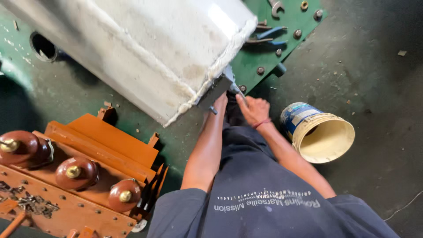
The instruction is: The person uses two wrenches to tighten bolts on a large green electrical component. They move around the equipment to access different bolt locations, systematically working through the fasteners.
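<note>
A dark blue printed shirt [264, 207] fills the bottom of the view, both bare forearms reaching forward from it. The left hand [219, 102] goes up against the grey metal bracket [214, 91] at the lower corner of the large white welded metal tank [145, 48]; its fingers are hidden behind the bracket, so whether they are closed cannot be told. The right hand [254, 110], with a red band at the wrist, sits just beside it, fingers [241, 100] curled together around a slim grey tool [237, 89] that points up to the same corner. Beyond the hands, a green steel plate [282, 39] carries bolts and blue-handled pliers [266, 35]. To the right, a pale plastic bucket [321, 134] lies tipped on the dark concrete floor [379, 79]. At left stands an orange metal assembly [88, 176] with three brown ceramic insulators [76, 172].
</note>
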